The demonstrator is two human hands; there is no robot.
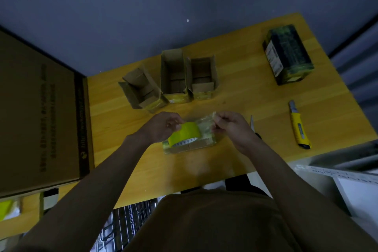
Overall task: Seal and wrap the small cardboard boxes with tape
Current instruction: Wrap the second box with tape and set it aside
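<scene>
The wooden table carries everything, and the small box being taped serves as the landmark: it lies near the table's front edge, directly under both hands, its long axis running left to right across the person's body.

Far to the box's left, a large flat carton overhangs the table's left side. Well behind the box and to the right stands a dark wrapped package. Directly behind the box sit three open cardboard boxes in a row, flaps up, not yet sealed. To the box's right lies a yellow utility knife, well apart; nearer, just past the right wrist, something like scissors shows, mostly hidden.

On the box rests the yellow-green tape roll, which the left hand grips from above with curled fingers. A strip of clear tape stretches from the roll rightward, along the box's long axis, to the right hand, whose fingers pinch its free end just above the box's right end.

The strip looks aligned with the box's length, so the next move probably calls for lowering the right hand to press the tape down over that end, while the left hand keeps the roll steady. The main risk is the tape folding onto itself.
</scene>
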